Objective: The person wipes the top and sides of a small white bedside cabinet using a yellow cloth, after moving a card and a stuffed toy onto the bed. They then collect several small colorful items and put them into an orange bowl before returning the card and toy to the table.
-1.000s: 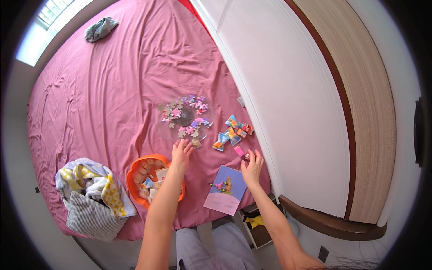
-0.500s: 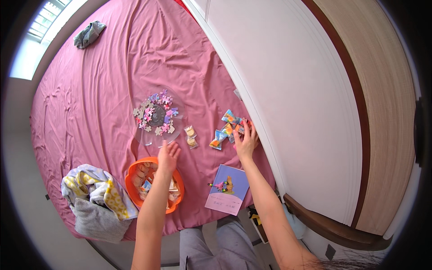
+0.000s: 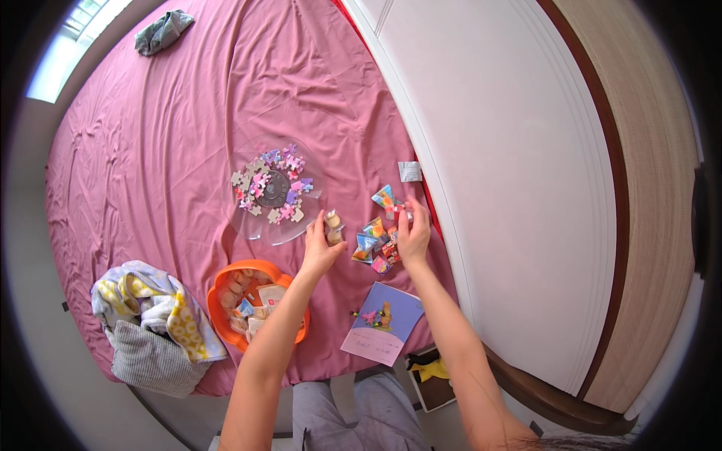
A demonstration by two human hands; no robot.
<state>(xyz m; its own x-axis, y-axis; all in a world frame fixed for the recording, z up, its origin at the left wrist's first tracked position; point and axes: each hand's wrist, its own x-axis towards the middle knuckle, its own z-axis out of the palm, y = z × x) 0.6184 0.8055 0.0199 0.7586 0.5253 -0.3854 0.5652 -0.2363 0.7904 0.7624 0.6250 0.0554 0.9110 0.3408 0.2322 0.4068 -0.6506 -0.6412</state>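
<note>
My left hand (image 3: 322, 249) is open, with thumb and fingers apart on either side of two clear-wrapped round biscuits (image 3: 334, 227). My right hand (image 3: 414, 234) is closed at the fingertips around a small red-wrapped packet (image 3: 397, 212), partly hidden by the fingers. Beside and below that hand lies a loose group of blue and orange snack packets (image 3: 367, 245), together with small red packets (image 3: 389, 249) and a pink one (image 3: 381, 264). Left of the biscuits, a clear round plate (image 3: 252, 231) carries many jigsaw pieces (image 3: 288, 213).
An orange tub (image 3: 218, 289) of wrapped snacks stands at the near left, beside a patterned towel and grey cloth (image 3: 154, 323). A purple booklet (image 3: 387, 323) lies near the bed's front edge. A silvery packet (image 3: 410, 171) rests by the white panel (image 3: 511, 180) on the right.
My left hand has moved from above the orange tub to the biscuits. The packets near my right hand are more spread out, and the right fingertips have drawn together.
</note>
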